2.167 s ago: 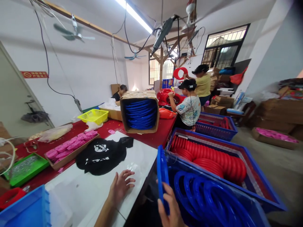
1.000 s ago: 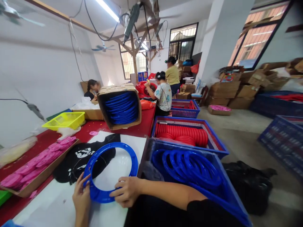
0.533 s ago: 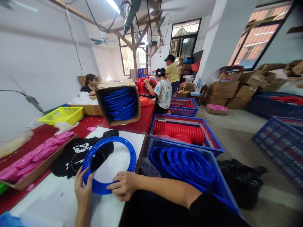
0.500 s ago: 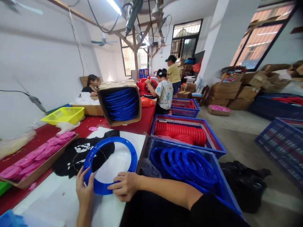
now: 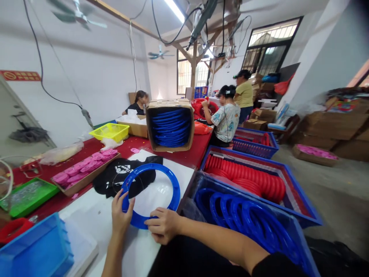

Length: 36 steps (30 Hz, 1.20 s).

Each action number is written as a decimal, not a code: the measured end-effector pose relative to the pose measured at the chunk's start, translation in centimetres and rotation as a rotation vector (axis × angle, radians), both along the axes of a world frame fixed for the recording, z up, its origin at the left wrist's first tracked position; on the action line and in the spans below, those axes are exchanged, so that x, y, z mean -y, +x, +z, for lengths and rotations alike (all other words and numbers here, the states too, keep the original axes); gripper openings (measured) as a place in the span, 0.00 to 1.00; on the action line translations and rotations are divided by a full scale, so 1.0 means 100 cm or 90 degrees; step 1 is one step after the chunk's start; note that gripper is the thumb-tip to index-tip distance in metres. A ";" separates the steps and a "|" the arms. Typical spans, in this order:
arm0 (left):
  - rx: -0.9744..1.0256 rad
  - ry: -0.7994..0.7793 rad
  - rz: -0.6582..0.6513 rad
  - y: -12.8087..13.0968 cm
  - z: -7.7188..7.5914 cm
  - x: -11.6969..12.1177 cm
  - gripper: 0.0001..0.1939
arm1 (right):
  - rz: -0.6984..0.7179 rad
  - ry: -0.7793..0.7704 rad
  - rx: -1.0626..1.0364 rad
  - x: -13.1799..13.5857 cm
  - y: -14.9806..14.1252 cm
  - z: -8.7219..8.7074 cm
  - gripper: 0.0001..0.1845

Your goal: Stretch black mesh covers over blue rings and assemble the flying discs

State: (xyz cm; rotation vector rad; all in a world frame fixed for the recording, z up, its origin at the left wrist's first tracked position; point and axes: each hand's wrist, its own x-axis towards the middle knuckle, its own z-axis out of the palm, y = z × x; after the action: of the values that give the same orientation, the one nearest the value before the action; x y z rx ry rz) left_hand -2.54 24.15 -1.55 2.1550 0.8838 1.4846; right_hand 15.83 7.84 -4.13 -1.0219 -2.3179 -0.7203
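Note:
A glossy blue plastic ring (image 5: 174,188) is held tilted over the white board (image 5: 100,219) on the table. My left hand (image 5: 122,211) grips its left rim, thumb on the inner side and fingers around the outside. At the lower right of the ring, my right hand (image 5: 163,225) has its fingers closed on the rim. Behind the ring lies a black printed cloth (image 5: 111,177), partly seen through the ring's opening. Beside my right forearm, a blue crate (image 5: 296,219) holds several similar blue rings (image 5: 239,209).
A cardboard box (image 5: 170,148) of stacked blue rings stands ahead. Pink pieces (image 5: 86,165) fill a long carton at left, near a green tray (image 5: 34,198) and a light-blue bin (image 5: 37,246). Red rings (image 5: 245,177) lie in a crate at right. Several people sit or stand farther back.
The view has swung left, so the scene shifts right and the light-blue bin and green tray show more. Both hands stay on the blue ring.

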 end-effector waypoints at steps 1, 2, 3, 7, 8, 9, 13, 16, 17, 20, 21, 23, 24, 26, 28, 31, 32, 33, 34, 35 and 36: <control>-0.001 0.010 0.003 0.000 0.001 0.001 0.24 | 0.005 0.000 0.000 0.000 0.000 0.000 0.07; -0.004 0.021 0.006 0.000 0.001 0.003 0.23 | 0.012 -0.002 0.003 -0.001 0.001 0.000 0.08; -0.008 0.033 0.006 0.000 0.002 0.004 0.23 | 0.020 -0.006 0.008 -0.002 0.001 -0.001 0.08; -0.029 0.061 -0.004 -0.008 0.002 0.008 0.21 | 0.055 -0.039 0.049 -0.005 0.006 -0.003 0.06; -0.036 0.060 -0.004 -0.011 0.000 0.009 0.21 | 0.069 -0.046 0.060 -0.006 0.007 -0.003 0.06; -0.044 0.061 -0.002 -0.014 -0.001 0.011 0.21 | 0.086 -0.048 0.065 -0.006 0.009 -0.003 0.06; -0.102 0.085 0.060 -0.025 -0.008 0.029 0.22 | 0.169 -0.025 0.064 -0.010 0.019 0.001 0.08; -0.150 0.108 0.133 -0.028 -0.011 0.049 0.21 | 0.210 -0.041 0.096 -0.009 0.034 0.006 0.07; -0.159 0.113 0.141 -0.029 -0.012 0.055 0.20 | 0.210 -0.046 0.100 -0.006 0.039 0.006 0.07; -0.169 0.119 0.102 -0.030 -0.015 0.070 0.15 | 0.170 -0.019 0.040 0.016 0.056 -0.001 0.06; -0.172 0.118 0.077 -0.030 -0.016 0.075 0.14 | 0.144 -0.004 0.000 0.028 0.060 -0.008 0.07; -0.183 0.109 0.023 -0.027 -0.019 0.086 0.13 | 0.073 -0.016 -0.098 0.059 0.068 -0.029 0.15; -0.190 0.102 0.003 -0.024 -0.020 0.093 0.13 | 0.034 -0.042 -0.162 0.078 0.071 -0.043 0.20; -0.203 0.083 -0.021 -0.018 -0.022 0.108 0.13 | -0.066 -0.142 -0.370 0.114 0.078 -0.074 0.22; -0.232 0.077 -0.034 -0.012 -0.023 0.123 0.14 | -0.191 -0.233 -0.573 0.144 0.084 -0.106 0.19; -0.288 0.089 -0.043 -0.008 -0.020 0.137 0.18 | -0.300 -0.348 -0.676 0.163 0.097 -0.148 0.17; -0.292 0.083 -0.041 -0.009 -0.018 0.139 0.20 | -0.324 -0.396 -0.695 0.161 0.101 -0.159 0.15; -0.286 0.067 -0.042 -0.010 -0.016 0.140 0.22 | -0.339 -0.447 -0.709 0.155 0.106 -0.169 0.14; -0.273 0.043 -0.045 -0.011 -0.013 0.141 0.24 | -0.345 -0.500 -0.717 0.146 0.110 -0.178 0.15; -0.253 0.013 -0.056 -0.013 -0.010 0.141 0.26 | -0.342 -0.548 -0.721 0.135 0.114 -0.185 0.19; -0.223 -0.022 -0.074 -0.015 -0.006 0.142 0.30 | -0.333 -0.588 -0.720 0.123 0.116 -0.191 0.22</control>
State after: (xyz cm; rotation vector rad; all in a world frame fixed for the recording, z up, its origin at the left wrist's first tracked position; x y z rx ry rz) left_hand -4.01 9.93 -2.17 2.4366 0.8681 1.0465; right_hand 27.43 -4.47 -23.25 -1.7981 -1.2718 0.7565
